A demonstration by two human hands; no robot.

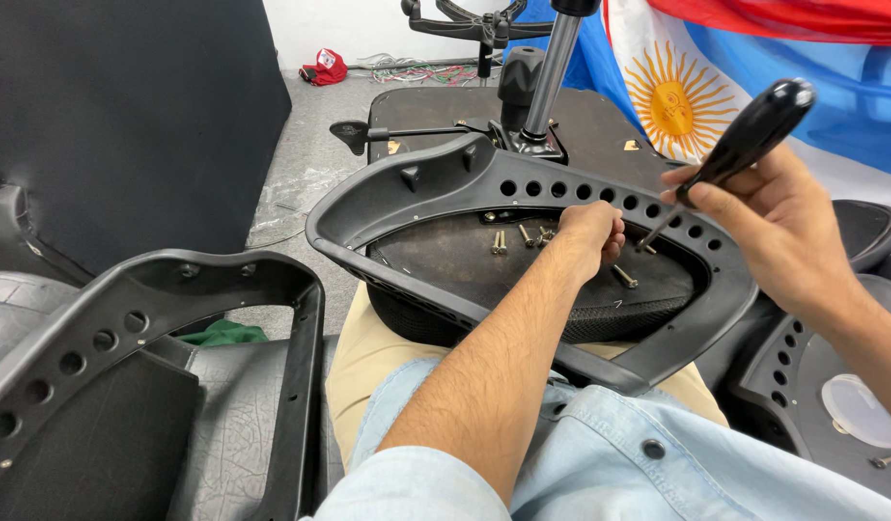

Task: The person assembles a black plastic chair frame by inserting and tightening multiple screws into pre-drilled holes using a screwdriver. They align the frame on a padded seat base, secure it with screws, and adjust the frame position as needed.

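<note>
1. On the person's lap, at the frame's centre, lies an upturned chair seat [445,253] ringed by a black plastic frame [561,188] pierced with round holes.
2. Loose screws [499,241] lie on the seat's dark underside, inside the frame, at about 11 o'clock from the left hand [588,236]; another screw [624,278] lies at its 5 o'clock.
3. Left hand rests on the seat with fingers curled closed; whether they pinch a screw I cannot tell.
4. Right hand [764,227], at 3 o'clock, grips a black-handled screwdriver [750,135], whose tip points down toward the frame's holes.
5. Toward 4 o'clock, a second armrest shell [803,386] holds a white disc [865,410] and a few screws.
6. Toward 8 o'clock lies another holed frame [127,328].
</note>
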